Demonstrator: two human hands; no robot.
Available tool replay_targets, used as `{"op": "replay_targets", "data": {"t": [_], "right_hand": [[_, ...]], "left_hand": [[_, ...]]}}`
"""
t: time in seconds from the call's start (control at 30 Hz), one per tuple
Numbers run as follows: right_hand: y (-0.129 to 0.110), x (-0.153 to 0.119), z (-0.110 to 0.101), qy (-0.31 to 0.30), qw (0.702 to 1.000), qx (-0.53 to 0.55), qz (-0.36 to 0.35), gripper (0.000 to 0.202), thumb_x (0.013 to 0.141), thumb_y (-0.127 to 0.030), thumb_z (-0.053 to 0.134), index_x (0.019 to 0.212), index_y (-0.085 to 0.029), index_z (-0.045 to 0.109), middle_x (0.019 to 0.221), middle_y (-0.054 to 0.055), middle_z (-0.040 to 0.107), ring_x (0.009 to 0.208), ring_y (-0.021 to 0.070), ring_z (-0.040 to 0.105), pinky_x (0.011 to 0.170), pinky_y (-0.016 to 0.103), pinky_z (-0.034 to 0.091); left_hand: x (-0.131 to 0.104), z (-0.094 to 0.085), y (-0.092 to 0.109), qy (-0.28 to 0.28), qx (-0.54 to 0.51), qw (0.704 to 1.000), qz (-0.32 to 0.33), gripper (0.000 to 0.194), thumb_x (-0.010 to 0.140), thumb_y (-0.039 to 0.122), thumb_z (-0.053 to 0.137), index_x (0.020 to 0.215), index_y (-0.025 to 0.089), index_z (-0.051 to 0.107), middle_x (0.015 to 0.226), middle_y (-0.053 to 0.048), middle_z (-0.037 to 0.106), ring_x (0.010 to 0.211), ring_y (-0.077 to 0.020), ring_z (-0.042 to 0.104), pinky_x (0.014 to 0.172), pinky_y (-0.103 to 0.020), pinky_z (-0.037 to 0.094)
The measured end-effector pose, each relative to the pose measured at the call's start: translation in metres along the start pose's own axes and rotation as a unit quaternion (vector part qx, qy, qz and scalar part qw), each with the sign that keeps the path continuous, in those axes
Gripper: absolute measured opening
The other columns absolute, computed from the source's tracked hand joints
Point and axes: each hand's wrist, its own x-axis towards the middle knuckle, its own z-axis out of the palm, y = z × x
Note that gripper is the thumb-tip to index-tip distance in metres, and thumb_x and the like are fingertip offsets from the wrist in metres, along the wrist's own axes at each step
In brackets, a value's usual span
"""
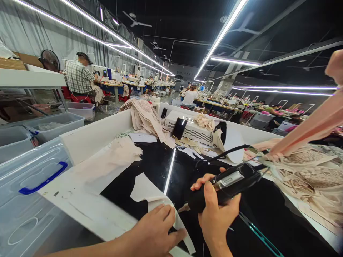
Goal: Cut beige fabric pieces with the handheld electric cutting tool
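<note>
My right hand [218, 214] is wrapped round a black corded handheld tool [233, 182], whose pale pointed tip [183, 208] is angled down to the left. That tip lies close to the edge of a curved white fabric piece [150, 191] on the black tabletop [152, 157]. With bent fingers, my left hand [155, 228] presses on this piece, just left of the tip. Whether its fingertips pinch the fabric is hard to see. Teal-handled scissors or tweezers [259, 233] rest on the black surface to the right.
Beige fabric [115, 159] lies at left, with more piled at right [308, 171]. A phone [179, 128] leans on a white machine [193, 130] behind. Plastic bins [32, 178] stand at left. Peach fabric [308, 125] hangs at right. People [79, 76] sit at sewing tables beyond.
</note>
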Motion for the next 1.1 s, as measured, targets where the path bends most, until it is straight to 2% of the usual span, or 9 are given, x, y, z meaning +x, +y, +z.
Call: {"op": "replay_targets", "data": {"t": [0.17, 0.27, 0.4, 0.47, 0.53, 0.67, 0.83, 0.97, 1.1], "right_hand": [[0.0, 0.0, 0.0, -0.004, 1.0, 0.009, -0.002, 0.056, 0.088, -0.025, 0.077, 0.138, -0.028, 0.051, 0.083, -0.006, 0.066, 0.062, 0.0116, 0.063, 0.064, 0.032, 0.058], [-0.001, 0.001, 0.001, -0.005, 1.0, 0.007, -0.005, 0.055, 0.088, -0.026, 0.077, 0.137, -0.028, 0.052, 0.083, -0.006, 0.067, 0.061, 0.0113, 0.063, 0.062, 0.03, 0.059], [0.002, 0.005, 0.003, -0.007, 1.0, 0.007, -0.009, 0.052, 0.085, -0.027, 0.08, 0.13, -0.026, 0.055, 0.08, -0.006, 0.067, 0.059, 0.0117, 0.062, 0.058, 0.03, 0.058], [0.002, 0.009, 0.004, -0.005, 1.0, 0.01, -0.01, 0.051, 0.082, -0.027, 0.082, 0.126, -0.025, 0.056, 0.079, -0.006, 0.067, 0.058, 0.0125, 0.062, 0.057, 0.03, 0.058], [-0.001, 0.011, 0.004, 0.0, 1.0, 0.012, -0.011, 0.049, 0.081, -0.027, 0.083, 0.123, -0.025, 0.057, 0.078, -0.006, 0.067, 0.059, 0.013, 0.062, 0.057, 0.031, 0.058], [-0.013, 0.01, 0.0, 0.006, 0.999, 0.037, -0.007, 0.048, 0.083, -0.025, 0.081, 0.124, -0.027, 0.057, 0.081, -0.005, 0.067, 0.061, 0.0129, 0.063, 0.058, 0.031, 0.058], [-0.028, -0.004, -0.007, -0.006, 0.999, 0.048, 0.022, 0.047, 0.081, -0.025, 0.082, 0.122, -0.029, 0.059, 0.077, -0.004, 0.066, 0.059, 0.0143, 0.062, 0.054, 0.032, 0.058], [-0.031, -0.014, -0.013, -0.023, 0.999, 0.046, 0.016, 0.043, 0.083, -0.026, 0.079, 0.121, -0.028, 0.059, 0.076, -0.004, 0.066, 0.057, 0.0143, 0.061, 0.052, 0.032, 0.058], [-0.025, -0.017, -0.02, -0.047, 0.998, 0.042, 0.0, 0.042, 0.087, -0.024, 0.077, 0.124, -0.029, 0.058, 0.079, -0.003, 0.066, 0.061, 0.0149, 0.063, 0.056, 0.034, 0.06]], "left_hand": [[0.0, -0.014, 0.001, -0.005, -0.028, 1.0, -0.009, 0.071, 0.088, 0.062, 0.074, 0.144, 0.025, 0.051, 0.133, -0.018, 0.062, 0.123, -0.0349, 0.061, 0.106, -0.047, 0.048], [0.001, -0.033, -0.004, 0.008, -0.098, 0.995, -0.034, 0.058, 0.098, 0.058, 0.065, 0.144, 0.025, 0.052, 0.13, -0.012, 0.064, 0.12, -0.0281, 0.062, 0.106, -0.04, 0.049], [0.0, -0.049, -0.025, 0.012, -0.144, 0.988, -0.049, 0.02, 0.103, 0.017, 0.057, 0.123, 0.017, 0.063, 0.121, -0.008, 0.069, 0.117, -0.0211, 0.064, 0.105, -0.031, 0.049], [-0.003, -0.051, -0.038, -0.005, -0.149, 0.988, -0.027, 0.028, 0.096, 0.0, 0.053, 0.115, 0.016, 0.065, 0.118, -0.006, 0.07, 0.112, -0.0192, 0.065, 0.102, -0.028, 0.05], [-0.008, -0.051, -0.045, -0.02, -0.148, 0.989, -0.02, 0.034, 0.091, -0.006, 0.052, 0.111, 0.017, 0.067, 0.116, -0.004, 0.07, 0.11, -0.0184, 0.065, 0.098, -0.026, 0.051], [-0.018, -0.048, -0.04, -0.035, -0.094, 0.99, -0.098, 0.032, 0.09, -0.003, 0.058, 0.111, 0.02, 0.066, 0.114, -0.004, 0.067, 0.103, -0.019, 0.063, 0.086, -0.025, 0.052], [-0.017, -0.046, -0.018, -0.108, -0.042, 0.979, -0.17, 0.017, 0.097, 0.018, 0.067, 0.114, 0.02, 0.064, 0.106, -0.006, 0.063, 0.089, -0.0182, 0.062, 0.08, -0.026, 0.05], [-0.008, -0.058, -0.01, -0.163, -0.041, 0.966, -0.195, 0.01, 0.099, 0.021, 0.065, 0.108, 0.018, 0.066, 0.102, -0.006, 0.063, 0.084, -0.0197, 0.063, 0.073, -0.03, 0.051], [-0.002, -0.069, -0.007, -0.202, -0.044, 0.954, -0.215, 0.012, 0.101, 0.021, 0.062, 0.112, 0.018, 0.065, 0.106, -0.006, 0.064, 0.085, -0.0223, 0.066, 0.071, -0.033, 0.053]]}}
